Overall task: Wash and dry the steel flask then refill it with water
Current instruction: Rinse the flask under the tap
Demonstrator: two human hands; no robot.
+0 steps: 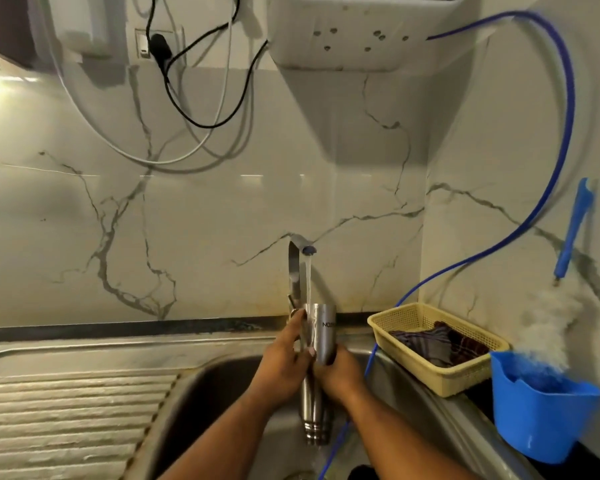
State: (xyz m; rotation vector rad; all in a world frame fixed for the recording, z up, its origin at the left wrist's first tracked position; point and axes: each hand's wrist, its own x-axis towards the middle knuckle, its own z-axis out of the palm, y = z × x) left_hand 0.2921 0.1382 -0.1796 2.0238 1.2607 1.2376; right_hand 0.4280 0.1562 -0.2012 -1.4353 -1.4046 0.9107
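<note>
Left grip (284, 358) and right grip (340, 372) are both clamped round the middle of the steel flask (321, 327), one from each side, fingers wrapped on the smooth cylinder. The flask hangs over the sink (205, 393), narrow neck pointing down toward the person and flat base lifted to the tap (297, 265). Held that way, I judge, the stream of water (308, 282) strikes the base end and sheets down the brushed metal body into the basin rather than filling it, so this looks like rinsing, with drying and refilling yet to come. Two hands likely steady a wet, slippery surface.

Left of the basin runs the ribbed drainboard (66, 410), dull stamped steel. On the counter at the right sits a yellow plastic basket (430, 379) of fine lattice, holding a crumpled checked cloth (430, 341), near enough for wiping. A blue bucket (541, 420) stands beside it, and a blue-handled brush (572, 237) with pale fluffy bristles hangs above. Behind, glossy veined tiling (222, 202) backs everything.
</note>
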